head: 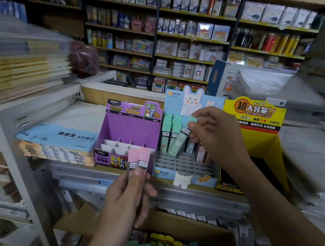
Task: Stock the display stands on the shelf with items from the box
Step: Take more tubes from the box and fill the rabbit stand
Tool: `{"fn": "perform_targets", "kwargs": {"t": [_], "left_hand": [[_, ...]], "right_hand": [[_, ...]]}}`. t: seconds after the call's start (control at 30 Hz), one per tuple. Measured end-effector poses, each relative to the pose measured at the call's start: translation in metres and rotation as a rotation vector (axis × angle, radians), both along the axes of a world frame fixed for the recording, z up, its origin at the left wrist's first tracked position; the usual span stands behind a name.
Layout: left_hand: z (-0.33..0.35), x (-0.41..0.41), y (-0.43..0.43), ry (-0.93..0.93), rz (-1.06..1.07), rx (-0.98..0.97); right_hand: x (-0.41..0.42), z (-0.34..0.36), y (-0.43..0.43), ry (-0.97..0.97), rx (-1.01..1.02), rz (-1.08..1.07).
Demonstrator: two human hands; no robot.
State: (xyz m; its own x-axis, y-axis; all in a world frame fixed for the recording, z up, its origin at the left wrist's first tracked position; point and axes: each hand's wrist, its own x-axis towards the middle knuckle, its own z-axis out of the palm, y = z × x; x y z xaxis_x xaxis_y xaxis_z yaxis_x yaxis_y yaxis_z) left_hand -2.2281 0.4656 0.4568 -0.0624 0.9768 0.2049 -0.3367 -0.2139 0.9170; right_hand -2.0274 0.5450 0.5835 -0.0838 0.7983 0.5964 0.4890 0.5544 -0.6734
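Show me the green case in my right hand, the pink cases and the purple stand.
green case [176, 145]: head view, lower body.
pink cases [144, 155]: head view, right cap.
purple stand [131, 129]: head view, back wall.

The purple display stand [131, 127], the blue bunny stand [172, 106] and the yellow stand [259, 113] are printed cardboard with a faint sheen. The pink cases [139, 157] and the mint case [178, 144] look like smooth, matt plastic, each with a small paper label. The shelf [82, 114] has a pale, smooth top and a grey painted-metal front rail [151, 183] — the box [187, 225] below is plain brown cardboard, matt.
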Motion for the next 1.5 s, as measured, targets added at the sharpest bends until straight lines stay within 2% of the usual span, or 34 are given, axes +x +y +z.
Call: {"fn": "perform_targets", "kwargs": {"t": [0.17,0.57,0.73,0.97,1.2,1.33,1.5], "left_hand": [[-0.008,-0.005,0.007,-0.005,0.029,0.003],[-0.01,-0.01,0.011,-0.014,0.017,-0.013],[-0.008,-0.011,0.012,-0.036,0.021,-0.02],[-0.008,-0.01,0.016,-0.046,-0.002,-0.012],[-0.005,-0.006,0.016,-0.104,-0.074,-0.067],[0.002,-0.003,0.015,-0.19,-0.14,-0.072],[0.01,0.009,0.01,-0.169,-0.187,-0.031]], "right_hand": [[-0.008,-0.007,0.01,-0.08,0.043,-0.02],[-0.013,-0.009,0.024,-0.258,-0.009,-0.043],[-0.026,-0.013,0.028,-0.188,-0.034,-0.037],[-0.032,-0.019,0.027,-0.264,0.021,-0.031],[-0.031,-0.022,0.025,-0.256,0.004,0.001],[-0.027,-0.023,0.015,-0.144,0.028,-0.012],[-0.026,-0.025,-0.007,-0.038,-0.218,0.175]]}}
